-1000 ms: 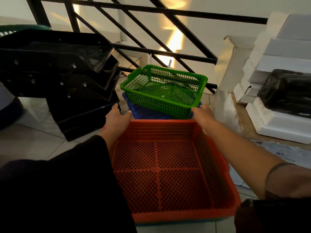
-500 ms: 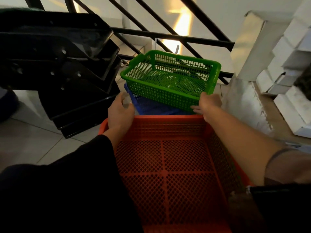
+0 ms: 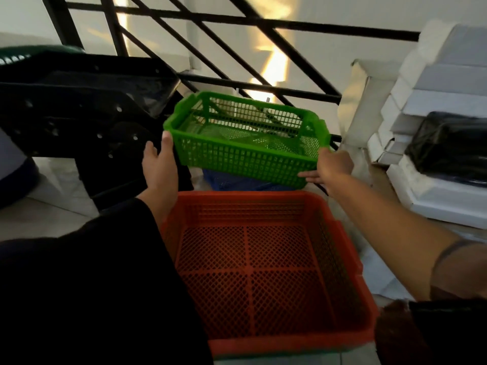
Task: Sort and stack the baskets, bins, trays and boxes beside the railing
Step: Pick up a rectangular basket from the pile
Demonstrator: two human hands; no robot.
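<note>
1. The green mesh basket (image 3: pixel 247 143) sits in the middle of the frame, held up off the blue basket (image 3: pixel 237 181) beneath it and tilted, its right end lower than its left. It is just beyond the far rim of the red mesh crate (image 3: pixel 263 272), which fills the lower centre.

2. The left hand (image 3: pixel 159 164) grasps the basket's left end, thumb up against the rim corner. The right hand (image 3: pixel 332 167) holds the right end, fingers reaching under the bottom edge.

3. The basket looks like thin moulded plastic lattice with nothing in it, so I judge it light. The walls would likely flex if squeezed mid-span; the thickened rim and corners are the stiff parts.

4. Best hold, in my view: both short ends at the rim, as now. The open mesh gives fingers purchase, so slipping seems unlikely, though thin bars could crack if twisted hard.

5. The red crate looks wider and shallower, with a stiff cross-ribbed floor. It looks broad enough to take the green basket inside.

6. Black stacked trays (image 3: pixel 79 114) stand at the left by the railing (image 3: pixel 237 21); white boxes (image 3: pixel 434 106) are piled at the right.
</note>
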